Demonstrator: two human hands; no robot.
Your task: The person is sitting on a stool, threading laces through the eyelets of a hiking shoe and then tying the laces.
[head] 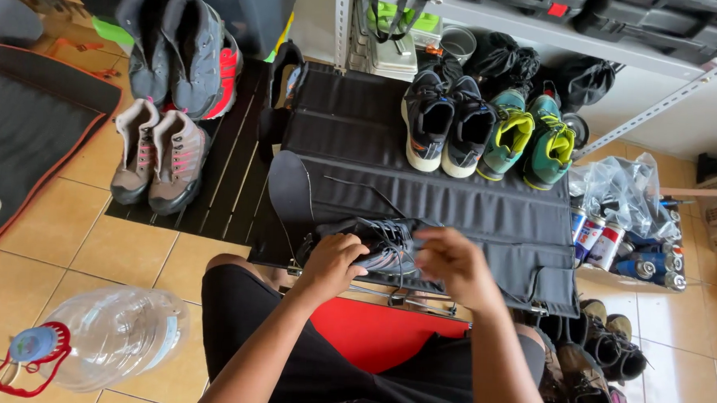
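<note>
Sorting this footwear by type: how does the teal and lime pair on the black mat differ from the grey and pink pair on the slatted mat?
The teal and lime pair has bright teal uppers with yellow-green tongues; the grey and pink pair is dull grey-brown with pink laces. The teal pair stands on the black fabric mat beside dark sneakers; the grey pair stands on the slatted mat below tall grey and red boots. Both pairs stand upright, side by side, untouched by either hand.

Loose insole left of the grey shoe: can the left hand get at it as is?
Probably yes. The insole lies bare on the black mat, just beyond the left hand, with nothing between; that hand rests on the grey shoe.
</note>
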